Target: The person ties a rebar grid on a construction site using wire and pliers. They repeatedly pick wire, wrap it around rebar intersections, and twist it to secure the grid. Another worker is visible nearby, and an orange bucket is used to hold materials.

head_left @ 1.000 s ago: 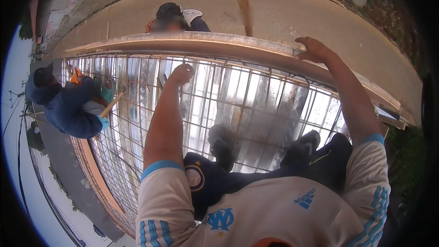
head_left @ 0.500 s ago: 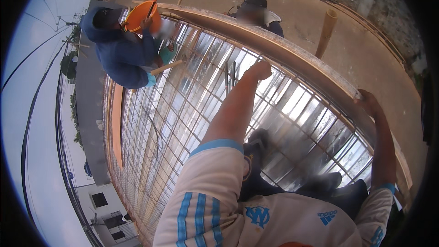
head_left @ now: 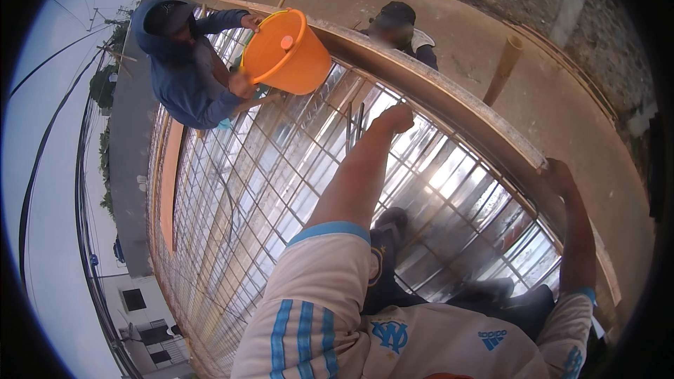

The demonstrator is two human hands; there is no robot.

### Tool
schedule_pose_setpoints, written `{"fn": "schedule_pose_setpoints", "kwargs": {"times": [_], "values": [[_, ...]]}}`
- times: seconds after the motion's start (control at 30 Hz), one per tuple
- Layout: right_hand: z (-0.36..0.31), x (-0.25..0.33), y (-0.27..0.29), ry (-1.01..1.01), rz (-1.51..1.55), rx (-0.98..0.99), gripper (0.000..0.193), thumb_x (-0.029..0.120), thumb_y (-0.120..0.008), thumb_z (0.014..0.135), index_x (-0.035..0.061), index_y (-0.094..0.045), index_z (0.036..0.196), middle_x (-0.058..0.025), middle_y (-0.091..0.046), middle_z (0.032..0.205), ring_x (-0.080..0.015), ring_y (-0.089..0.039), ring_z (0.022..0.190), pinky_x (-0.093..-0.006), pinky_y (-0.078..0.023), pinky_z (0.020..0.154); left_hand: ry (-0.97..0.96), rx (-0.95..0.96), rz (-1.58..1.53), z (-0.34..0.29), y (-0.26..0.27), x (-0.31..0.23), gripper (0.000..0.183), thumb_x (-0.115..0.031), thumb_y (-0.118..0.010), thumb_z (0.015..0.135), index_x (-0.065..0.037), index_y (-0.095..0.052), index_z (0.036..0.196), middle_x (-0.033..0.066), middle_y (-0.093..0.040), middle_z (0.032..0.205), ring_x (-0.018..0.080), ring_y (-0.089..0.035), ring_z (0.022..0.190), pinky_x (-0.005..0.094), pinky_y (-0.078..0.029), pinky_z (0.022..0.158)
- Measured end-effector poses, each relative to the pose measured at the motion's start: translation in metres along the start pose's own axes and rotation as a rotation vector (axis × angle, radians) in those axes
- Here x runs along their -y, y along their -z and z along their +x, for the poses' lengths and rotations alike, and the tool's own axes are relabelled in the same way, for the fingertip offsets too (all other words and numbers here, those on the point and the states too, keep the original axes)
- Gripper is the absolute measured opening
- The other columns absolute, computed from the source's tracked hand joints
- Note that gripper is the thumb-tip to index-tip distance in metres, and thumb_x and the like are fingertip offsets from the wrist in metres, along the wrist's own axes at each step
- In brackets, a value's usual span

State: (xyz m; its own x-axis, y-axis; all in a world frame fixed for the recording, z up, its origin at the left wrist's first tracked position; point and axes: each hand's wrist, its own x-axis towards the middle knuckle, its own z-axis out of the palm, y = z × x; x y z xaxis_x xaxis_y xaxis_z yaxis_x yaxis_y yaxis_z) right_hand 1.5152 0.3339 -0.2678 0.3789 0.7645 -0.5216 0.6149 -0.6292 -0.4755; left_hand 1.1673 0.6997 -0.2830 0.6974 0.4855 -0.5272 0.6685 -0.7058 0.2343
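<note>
Board (head_left: 456, 109): orange bucket (head_left: 291, 56) swung closer, 11 o'clock; board work unaffected.
Right hand (head_left: 557, 177) stayed at 3 o'clock edge, grip unclear; left hand (head_left: 399, 119) curled tight, contents hidden.

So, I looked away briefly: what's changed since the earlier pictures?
The view has turned left. The co-worker has brought the bucket rightward, out over the mesh. Unchanged: the right hand at the board's edge, the left hand curled above the mesh.
</note>
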Motion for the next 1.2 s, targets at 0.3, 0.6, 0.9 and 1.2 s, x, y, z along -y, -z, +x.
{"fn": "schedule_pose_setpoints", "kwargs": {"times": [0.3,0.6,0.9,1.2], "values": [[0.01,-0.005,-0.007,0.048,0.002,-0.021,0.058,0.036,-0.067,0.078,-0.0061,-0.058,0.117,-0.0264,-0.062,0.11,-0.0364,-0.06,0.106,-0.0411,-0.045,0.092,-0.015,0.068,-0.065,-0.026,0.039,-0.024,0.029,-0.028,-0.053,0.082,-0.009,-0.066,0.099,0.016,-0.062,0.11,0.0314,-0.057,0.108,0.0409,-0.044,0.094],[0.009,0.002,-0.007,0.039,0.083,0.071,0.049,0.037,-0.062,0.083,-0.0027,-0.061,0.111,-0.0226,-0.066,0.096,-0.0317,-0.064,0.093,-0.0394,-0.048,0.082,-0.236,0.043,-0.46,-0.081,-0.024,-0.006,0.028,-0.03,-0.058,0.082,-0.009,-0.065,0.1,0.0149,-0.064,0.1,0.0307,-0.06,0.098,0.0403,-0.047,0.086],[0.013,0.023,0.007,-0.083,-0.271,0.112,0.045,0.035,-0.065,0.078,-0.0011,-0.063,0.104,-0.0224,-0.066,0.094,-0.0373,-0.064,0.091,-0.0431,-0.048,0.079,-0.062,-0.016,-0.567,-0.023,-0.066,0.029,0.02,-0.029,-0.062,0.081,-0.011,-0.066,0.086,0.012,-0.064,0.095,0.0294,-0.059,0.095,0.0409,-0.046,0.084],[0.031,-0.043,-0.014,0.021,-0.431,0.113,0.06,0.048,-0.065,0.078,-0.0018,-0.062,0.111,-0.0275,-0.062,0.104,-0.0397,-0.059,0.1,-0.0445,-0.046,0.089,-0.093,-0.04,-0.54,-0.013,-0.104,0.054,0.018,-0.028,-0.062,0.079,-0.011,-0.067,0.08,0.0105,-0.066,0.086,0.0284,-0.061,0.087,0.0396,-0.048,0.078]]}}
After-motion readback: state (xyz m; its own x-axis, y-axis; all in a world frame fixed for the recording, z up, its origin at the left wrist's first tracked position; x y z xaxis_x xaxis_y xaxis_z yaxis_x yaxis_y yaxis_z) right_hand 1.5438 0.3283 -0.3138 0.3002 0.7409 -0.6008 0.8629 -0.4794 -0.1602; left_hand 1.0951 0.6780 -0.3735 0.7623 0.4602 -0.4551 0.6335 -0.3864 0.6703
